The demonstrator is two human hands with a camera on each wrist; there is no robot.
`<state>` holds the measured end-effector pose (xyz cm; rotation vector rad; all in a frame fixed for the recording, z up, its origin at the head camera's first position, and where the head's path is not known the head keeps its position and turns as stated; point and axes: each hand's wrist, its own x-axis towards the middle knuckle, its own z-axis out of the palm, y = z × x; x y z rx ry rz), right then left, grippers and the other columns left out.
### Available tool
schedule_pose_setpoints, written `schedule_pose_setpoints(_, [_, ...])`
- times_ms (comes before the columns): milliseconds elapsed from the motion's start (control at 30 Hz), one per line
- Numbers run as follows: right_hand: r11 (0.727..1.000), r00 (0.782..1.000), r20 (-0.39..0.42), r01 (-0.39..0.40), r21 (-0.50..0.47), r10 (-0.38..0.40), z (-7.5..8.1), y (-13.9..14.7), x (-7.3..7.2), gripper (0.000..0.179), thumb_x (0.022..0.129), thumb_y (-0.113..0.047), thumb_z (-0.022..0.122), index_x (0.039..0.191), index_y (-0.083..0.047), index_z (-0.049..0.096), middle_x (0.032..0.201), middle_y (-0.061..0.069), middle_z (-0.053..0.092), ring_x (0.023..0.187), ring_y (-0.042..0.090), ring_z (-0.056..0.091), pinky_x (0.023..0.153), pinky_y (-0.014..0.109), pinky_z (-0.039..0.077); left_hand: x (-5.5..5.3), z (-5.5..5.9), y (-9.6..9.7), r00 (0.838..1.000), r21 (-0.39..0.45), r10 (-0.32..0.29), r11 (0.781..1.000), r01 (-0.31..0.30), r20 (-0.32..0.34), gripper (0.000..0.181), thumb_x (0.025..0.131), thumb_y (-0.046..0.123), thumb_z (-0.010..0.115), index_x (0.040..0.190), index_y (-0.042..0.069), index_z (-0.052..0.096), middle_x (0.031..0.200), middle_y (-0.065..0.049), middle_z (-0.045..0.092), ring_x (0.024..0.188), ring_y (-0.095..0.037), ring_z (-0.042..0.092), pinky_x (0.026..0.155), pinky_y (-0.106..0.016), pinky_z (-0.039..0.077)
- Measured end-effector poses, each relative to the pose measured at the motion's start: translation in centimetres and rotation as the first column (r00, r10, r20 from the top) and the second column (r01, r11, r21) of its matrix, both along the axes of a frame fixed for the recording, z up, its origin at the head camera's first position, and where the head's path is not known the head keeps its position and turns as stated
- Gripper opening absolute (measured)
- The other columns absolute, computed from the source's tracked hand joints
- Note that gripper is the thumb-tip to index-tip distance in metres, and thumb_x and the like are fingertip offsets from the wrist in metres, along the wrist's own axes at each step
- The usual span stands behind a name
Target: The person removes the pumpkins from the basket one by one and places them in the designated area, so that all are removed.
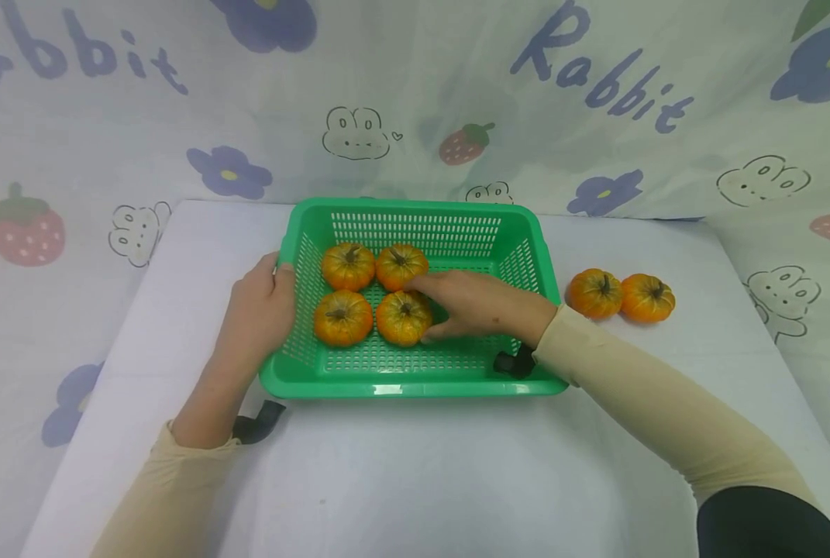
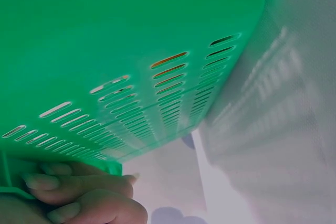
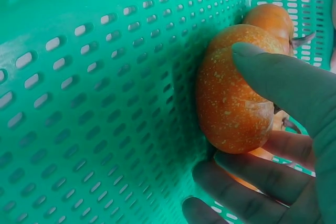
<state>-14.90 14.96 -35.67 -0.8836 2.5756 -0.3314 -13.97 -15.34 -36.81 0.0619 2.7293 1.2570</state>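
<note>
A green plastic basket (image 1: pixel 415 389) with slotted walls stands on the table and has several small orange pumpkins in it. My left hand (image 1: pixel 257 310) holds the basket's left rim; its curled fingers (image 2: pixel 86 192) show under the rim in the left wrist view. Reaching into the basket, my right hand (image 1: pixel 466 302) has its thumb and fingers around the front pumpkin (image 1: pixel 404 318), on that pumpkin's right side. In the right wrist view the thumb lies on the pumpkin (image 3: pixel 233 98) and the fingers bend beneath it. Close by sit the back pumpkin (image 1: pixel 399 266) and two left ones.
Two more pumpkins, one (image 1: pixel 595 294) touching the other (image 1: pixel 648 298), lie on the white tablecloth (image 1: pixel 415 473) right of the basket. Behind the table hangs a printed cloth (image 1: pixel 415 93) with rabbits and flowers. Dark straps (image 1: pixel 515 363) hang at the wrists.
</note>
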Motion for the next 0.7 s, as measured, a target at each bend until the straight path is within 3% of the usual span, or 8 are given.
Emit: schedule_pose_setpoints(700, [1.0, 1.0, 0.021, 0.005, -0.001, -0.005, -0.17, -0.02, -0.15, 0.079, 0.091, -0.04, 0.083, 0.155, -0.011, 0.047, 0.15, 0.004, 0.056, 0.132, 0.021, 0.057, 0.111, 0.04, 0.046, 0.05, 0.03, -0.01, 1.0, -0.002, 0.003, 1.0, -0.003, -0.01, 0.062, 0.113, 0.042, 0.023, 0.161, 0.003, 0.033, 0.116, -0.023, 0.064, 0.078, -0.03, 0.068, 0.058, -0.038, 0.06])
